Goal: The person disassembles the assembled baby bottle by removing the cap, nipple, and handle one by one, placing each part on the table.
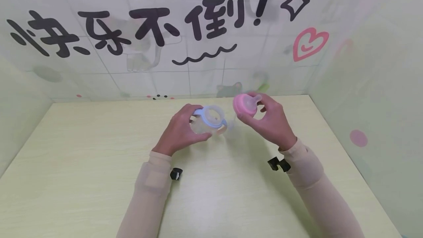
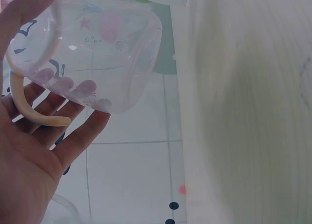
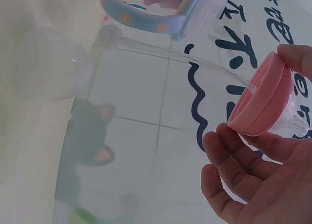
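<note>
My left hand (image 1: 181, 128) grips a clear baby bottle (image 2: 109, 53) by its side, thumb on one side and fingers on the other. The bottle is tilted, its open mouth ringed by a light-blue handle collar (image 1: 213, 124). One curved handle (image 2: 30, 109) looks orange in the left wrist view. To the right, my right hand (image 1: 269, 122) pinches a pink bottle cap (image 1: 243, 105) by its rim, apart from the bottle. A clear nipple (image 3: 295, 124) sticks out of the cap. From its underside a thin clear straw (image 3: 195, 60) runs toward the bottle, with a rounded end piece (image 3: 110, 37).
A translucent dome cover (image 3: 51, 65) stands on the pale wooden table (image 1: 99, 164), close to the back wall. Printed wall sheeting (image 1: 158, 83) rises behind the table, and another side panel (image 1: 367, 94) stands at the right. Both wrists carry small black mounts (image 1: 176, 174).
</note>
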`<control>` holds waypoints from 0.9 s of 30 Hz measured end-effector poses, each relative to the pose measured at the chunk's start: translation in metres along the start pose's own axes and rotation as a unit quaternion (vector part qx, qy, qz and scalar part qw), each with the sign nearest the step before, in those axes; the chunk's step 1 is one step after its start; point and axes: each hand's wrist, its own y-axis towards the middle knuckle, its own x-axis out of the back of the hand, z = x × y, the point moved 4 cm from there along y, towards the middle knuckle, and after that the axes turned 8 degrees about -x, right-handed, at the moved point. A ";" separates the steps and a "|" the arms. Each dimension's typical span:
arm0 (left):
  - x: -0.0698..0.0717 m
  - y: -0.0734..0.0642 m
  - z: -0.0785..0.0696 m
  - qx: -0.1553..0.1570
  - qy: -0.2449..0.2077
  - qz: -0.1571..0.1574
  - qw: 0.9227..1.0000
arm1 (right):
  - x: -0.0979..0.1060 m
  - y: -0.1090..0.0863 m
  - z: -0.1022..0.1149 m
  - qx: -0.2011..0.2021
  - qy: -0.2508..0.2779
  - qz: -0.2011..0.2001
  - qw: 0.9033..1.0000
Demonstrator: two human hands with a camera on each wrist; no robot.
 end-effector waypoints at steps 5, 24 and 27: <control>-0.001 -0.001 0.001 0.003 0.002 0.004 1.000 | -0.008 -0.004 -0.010 -0.015 -0.013 0.021 1.000; 0.000 0.000 0.001 -0.010 0.000 -0.007 1.000 | -0.019 -0.009 -0.041 -0.062 -0.061 0.077 0.993; 0.000 0.000 0.002 -0.010 0.000 -0.008 1.000 | -0.019 -0.008 -0.045 -0.074 -0.068 0.078 0.992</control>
